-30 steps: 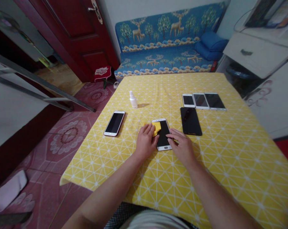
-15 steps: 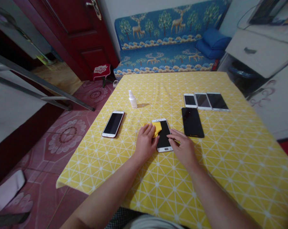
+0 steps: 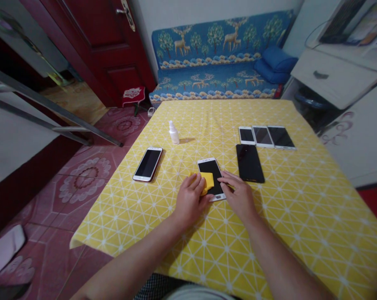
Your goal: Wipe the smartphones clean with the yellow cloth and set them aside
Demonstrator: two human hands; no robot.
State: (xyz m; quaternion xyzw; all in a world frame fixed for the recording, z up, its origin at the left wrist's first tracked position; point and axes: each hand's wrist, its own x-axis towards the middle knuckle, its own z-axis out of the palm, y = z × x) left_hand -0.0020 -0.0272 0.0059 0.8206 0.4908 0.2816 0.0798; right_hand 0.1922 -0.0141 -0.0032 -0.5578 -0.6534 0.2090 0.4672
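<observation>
A white smartphone (image 3: 219, 190) with a dark screen lies face up on the table in front of me. My left hand (image 3: 190, 198) is closed on a yellow cloth (image 3: 208, 181), which lies over the left and middle part of the screen. On the phone's right edge, the bent fingers of my right hand (image 3: 238, 193) hold it against the table. Further left lies another white-fronted phone (image 3: 148, 164) with a reddish side. Beyond the hands stands a small white spray bottle (image 3: 174, 133), upright.
The table (image 3: 138, 225) wears a yellow patterned cloth. To the right lies a black phone (image 3: 250, 163), close to a row of white phones (image 3: 262, 136). A blue sofa (image 3: 204, 79) is behind the table, and a white cabinet (image 3: 335, 77) stands at the right.
My left hand has slid the yellow cloth down the screen, towards me and slightly right. My right hand stays at the phone's edge. The view has tilted slightly.
</observation>
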